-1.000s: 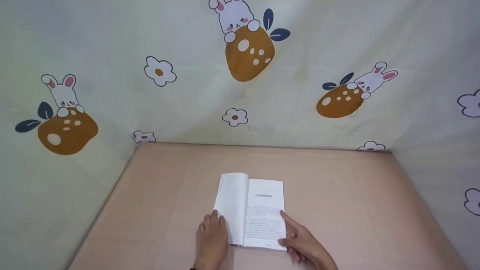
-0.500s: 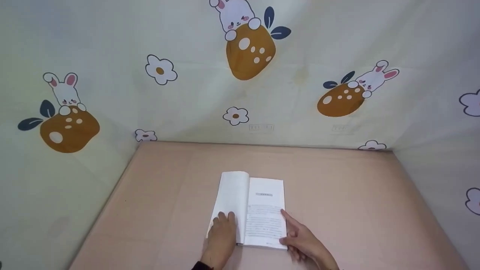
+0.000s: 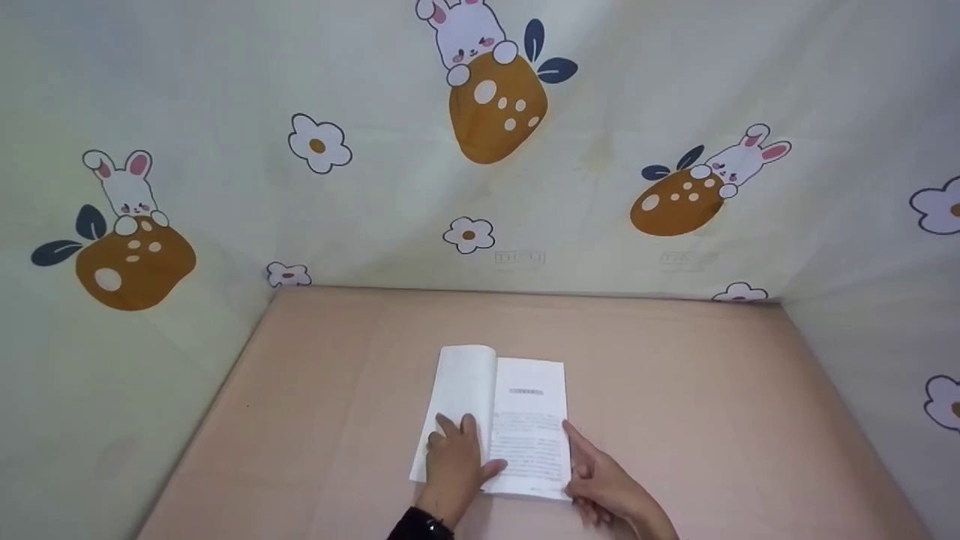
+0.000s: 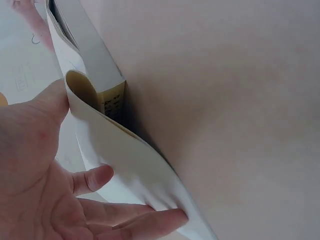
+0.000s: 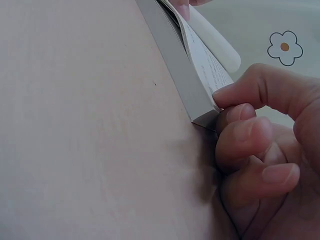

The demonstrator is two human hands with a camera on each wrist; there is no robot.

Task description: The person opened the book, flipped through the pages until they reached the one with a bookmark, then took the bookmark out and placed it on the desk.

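Observation:
An open paperback book lies on the table, its left leaf bowed up near the spine and lined text on its right page. My left hand rests on the left leaf with fingers spread, its thumb reaching across the gutter to the right page. In the left wrist view the bent leaf lies under those fingers, and a yellow inner strip shows beneath the fold. My right hand grips the right edge. Its thumb sits at the page corner, the other fingers curled by the page block.
The tabletop has a pinkish-beige covering and stretches out around the book. Pale cloth walls printed with rabbits, orange fruit and flowers rise at the back and both sides.
My left hand has moved right from the book's left edge onto the left leaf, its thumb now over the gutter. My right hand has stayed at the right edge, its thumb slightly nearer the margin.

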